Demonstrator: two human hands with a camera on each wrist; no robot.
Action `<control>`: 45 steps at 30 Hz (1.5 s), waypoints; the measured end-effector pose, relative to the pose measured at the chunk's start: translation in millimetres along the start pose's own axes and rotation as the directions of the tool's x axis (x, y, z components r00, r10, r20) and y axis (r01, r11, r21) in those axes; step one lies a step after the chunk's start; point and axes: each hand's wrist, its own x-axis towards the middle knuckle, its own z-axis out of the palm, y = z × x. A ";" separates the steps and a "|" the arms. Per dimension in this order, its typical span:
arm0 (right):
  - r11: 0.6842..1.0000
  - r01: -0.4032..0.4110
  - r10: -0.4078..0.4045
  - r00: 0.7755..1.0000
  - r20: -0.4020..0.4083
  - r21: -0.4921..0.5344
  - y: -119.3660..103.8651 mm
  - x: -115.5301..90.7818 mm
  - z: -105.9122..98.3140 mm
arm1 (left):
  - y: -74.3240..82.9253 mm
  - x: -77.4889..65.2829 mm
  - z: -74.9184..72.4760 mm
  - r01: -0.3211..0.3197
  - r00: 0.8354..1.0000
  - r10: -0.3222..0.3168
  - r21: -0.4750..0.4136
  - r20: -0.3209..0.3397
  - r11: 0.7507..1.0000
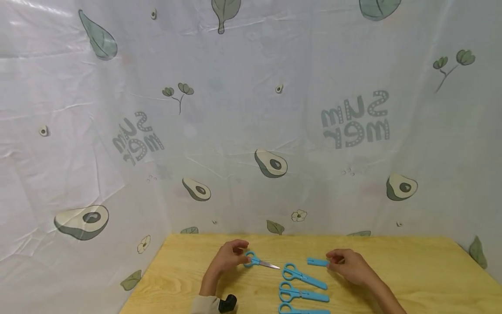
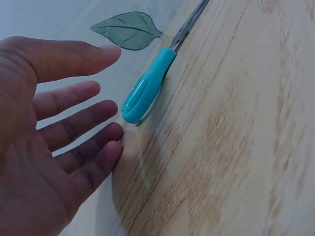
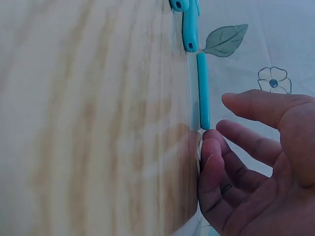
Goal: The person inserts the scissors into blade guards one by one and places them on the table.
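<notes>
A small pair of scissors [image 1: 255, 261] with blue handles and bare metal blades lies on the wooden table, blades pointing right. Beside its handles is my left hand [image 1: 228, 257]; in the left wrist view a gap shows between the thumb and the blue handle [image 2: 148, 88]. To the right lies a loose blue blade cover [image 1: 317, 262]. My right hand [image 1: 351, 267] is at the cover's right end, holding nothing. The right wrist view shows the thumb apart from the cover [image 3: 203, 91] and the other fingers loosely bent on the table by its near end.
Between the hands, nearer the front edge, three covered blue scissors lie in a column: the upper pair [image 1: 303, 277], the middle pair [image 1: 303, 294] and the lowest pair [image 1: 303, 311], partly cut off by the frame. A printed curtain [image 1: 235, 131] hangs behind the table [image 1: 188, 270].
</notes>
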 end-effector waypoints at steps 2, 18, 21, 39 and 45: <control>1.000 -0.018 0.018 1.000 0.002 -0.004 0.1 1.4 2.8 | -2.1 -0.4 2.2 0.005 1.000 -0.005 0.000 0.016 1.000; 0.999 0.015 -0.019 0.995 0.101 0.042 2.3 20.8 1.4 | -4.8 16.4 3.9 -0.028 0.993 0.017 0.099 0.115 0.995; 0.998 0.024 -0.030 0.993 0.111 0.052 2.3 23.3 3.1 | -2.7 17.1 4.8 -0.024 0.994 0.012 0.110 0.109 0.994; 0.999 0.035 -0.034 0.995 0.098 -0.007 0.8 28.0 7.8 | -12.1 19.0 11.9 -0.068 0.988 0.064 0.018 0.139 0.998; 0.999 0.050 -0.049 0.996 0.080 -0.019 1.5 25.2 9.3 | -11.6 16.9 15.6 -0.084 0.990 0.080 0.032 0.118 0.996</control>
